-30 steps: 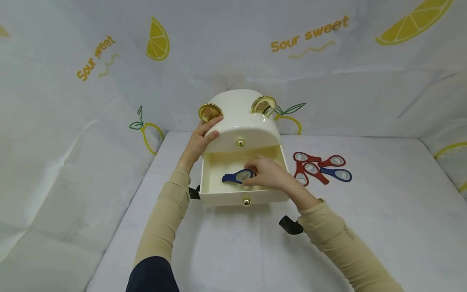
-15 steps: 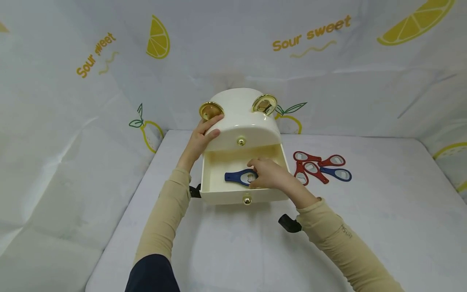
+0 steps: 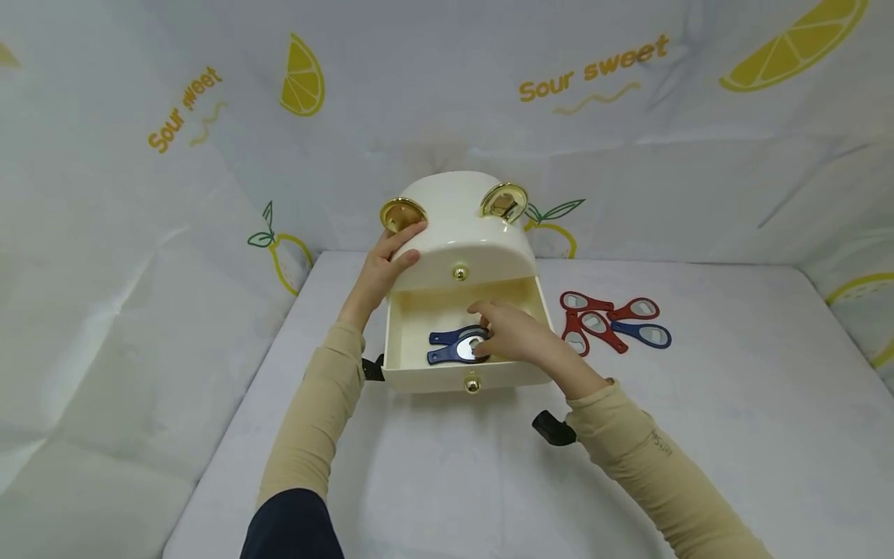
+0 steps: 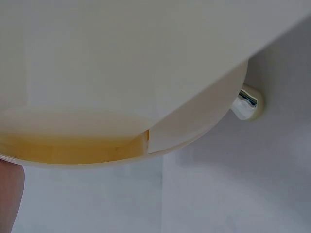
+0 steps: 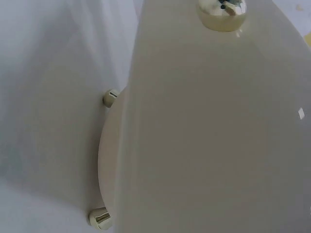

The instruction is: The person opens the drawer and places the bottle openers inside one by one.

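Observation:
In the head view a cream drawer box [image 3: 461, 221] with gold ears stands with its lower drawer [image 3: 419, 380] pulled out. My left hand [image 3: 377, 272] rests on the box's left side by the gold ear, fingers extended. My right hand [image 3: 517, 338] is inside the drawer, thumb and fingers apart. Two blue bottle openers lie side by side there, a front one [image 3: 441, 355] and a back one [image 3: 442, 338]. The right thumb overlaps the front opener's round end; whether it touches is unclear. The right wrist view shows only the drawer's front [image 5: 209, 121] and a gold knob [image 5: 222, 13].
Right of the box lies a loose group of several red bottle openers [image 3: 606, 334] and one blue bottle opener [image 3: 644, 334] on the white table [image 3: 733, 435]. A printed cloth [image 3: 447, 101] hangs behind. Gold feet [image 5: 100, 218] support the box.
Half a second ago one blue opener showed at the right fingers; now two show, the front one lower in the view and apart from the back one. The left hand stays put.

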The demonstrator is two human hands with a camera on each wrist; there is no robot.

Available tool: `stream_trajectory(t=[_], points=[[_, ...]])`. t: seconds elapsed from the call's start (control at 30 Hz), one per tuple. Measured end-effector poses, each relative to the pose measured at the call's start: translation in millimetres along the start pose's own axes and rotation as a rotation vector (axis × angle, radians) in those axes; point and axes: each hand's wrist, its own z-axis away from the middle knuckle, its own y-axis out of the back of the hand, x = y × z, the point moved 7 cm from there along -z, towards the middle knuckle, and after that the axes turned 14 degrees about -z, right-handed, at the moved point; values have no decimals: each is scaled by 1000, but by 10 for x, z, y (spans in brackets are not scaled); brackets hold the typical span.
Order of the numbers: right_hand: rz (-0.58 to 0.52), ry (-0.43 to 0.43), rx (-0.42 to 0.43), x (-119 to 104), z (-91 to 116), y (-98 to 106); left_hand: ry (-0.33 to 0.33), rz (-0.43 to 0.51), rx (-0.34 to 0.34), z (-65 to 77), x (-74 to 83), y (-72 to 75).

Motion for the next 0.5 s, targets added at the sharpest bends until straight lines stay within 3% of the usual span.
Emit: stream_trajectory(t=[0.27,0.5], points=[[-164,97,-3,-50,41,32,-15,5,11,38,23,-3],[-282,134,24,-107,141,147,-13,7,-16,161,351,34]])
